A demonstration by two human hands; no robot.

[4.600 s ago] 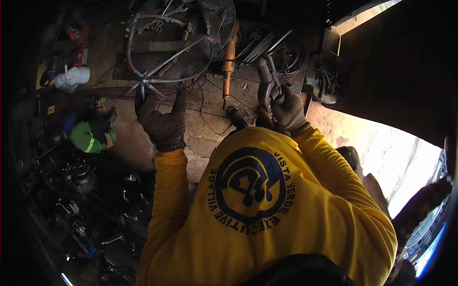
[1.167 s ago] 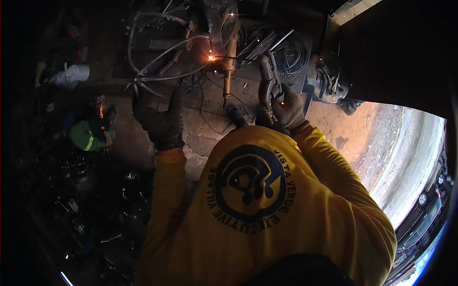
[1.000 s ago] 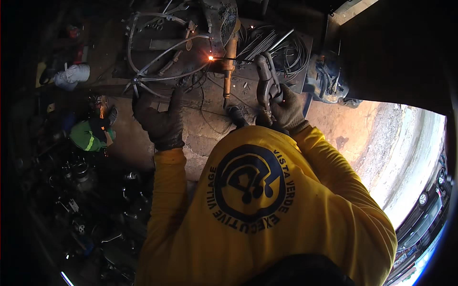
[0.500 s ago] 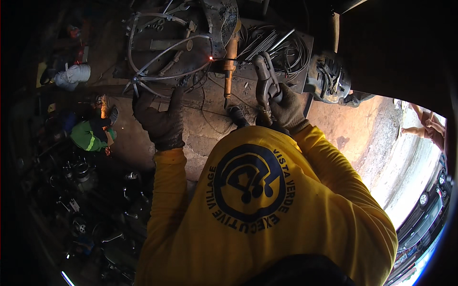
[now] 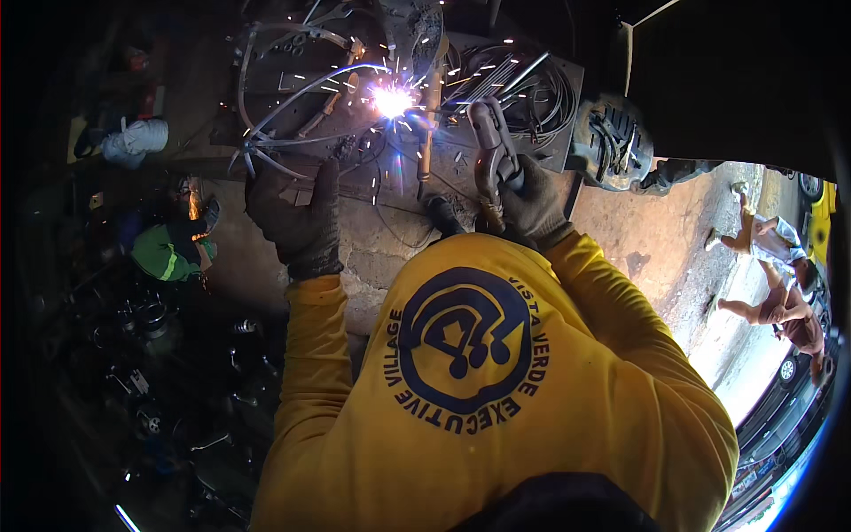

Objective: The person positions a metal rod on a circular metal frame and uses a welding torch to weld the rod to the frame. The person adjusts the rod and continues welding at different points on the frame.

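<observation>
My right hand [image 5: 532, 208], in a dark glove, grips a welding electrode holder [image 5: 490, 146] whose rod reaches left to a bright white arc [image 5: 393, 99] throwing sparks. The arc burns on a bent wire frame [image 5: 292, 97] lying on a metal workbench [image 5: 372, 191]. My left hand [image 5: 297, 217], also gloved, lies flat on the bench's near edge beside the frame's lower end, fingers stretched out, gripping nothing I can see. Both yellow sleeves come up from below.
Coiled cables and rods [image 5: 523, 89] lie at the back right of the bench. A grey machine part [image 5: 612, 137] sits at its right end. Dark scrap parts [image 5: 151, 355] and a green item [image 5: 164, 253] cover the floor on the left. Two people [image 5: 776, 275] are on the sunlit street at the right.
The small orange glow at the rod tip has flared into a bright white arc with sparks. People have come into view on the street. Both hands have stayed in place.
</observation>
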